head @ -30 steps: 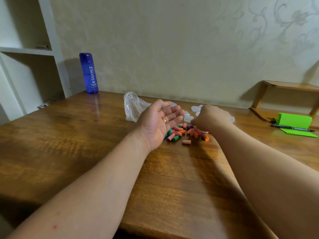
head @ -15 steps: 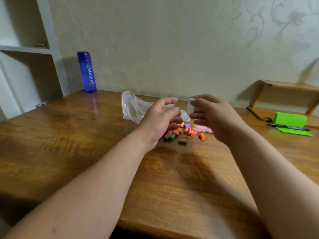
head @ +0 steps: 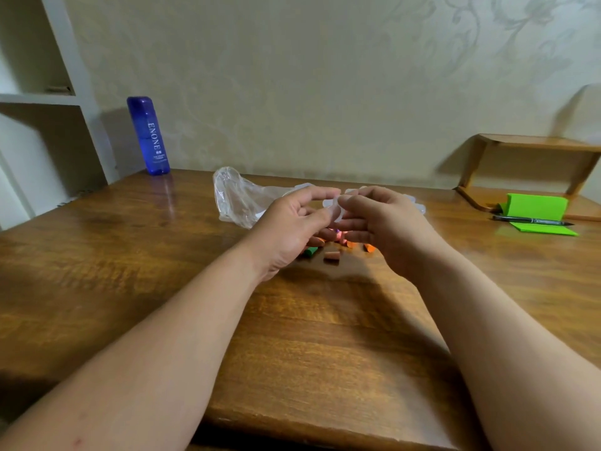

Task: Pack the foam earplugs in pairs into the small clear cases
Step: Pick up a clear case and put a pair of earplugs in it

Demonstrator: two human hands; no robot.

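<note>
As the bottle (head: 148, 135) reads "ENONE", left hand (head: 289, 229) and right hand (head: 387, 222) pinch a case (head: 331, 205).

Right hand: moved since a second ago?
Yes: the right hand rose from the earplugs on the table, toward the left hand, both now pinching a clear case.

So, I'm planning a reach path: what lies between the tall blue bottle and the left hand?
In the head view, only a crumpled clear plastic bag lies between the tall blue bottle and the left hand; otherwise bare wooden table.
</note>
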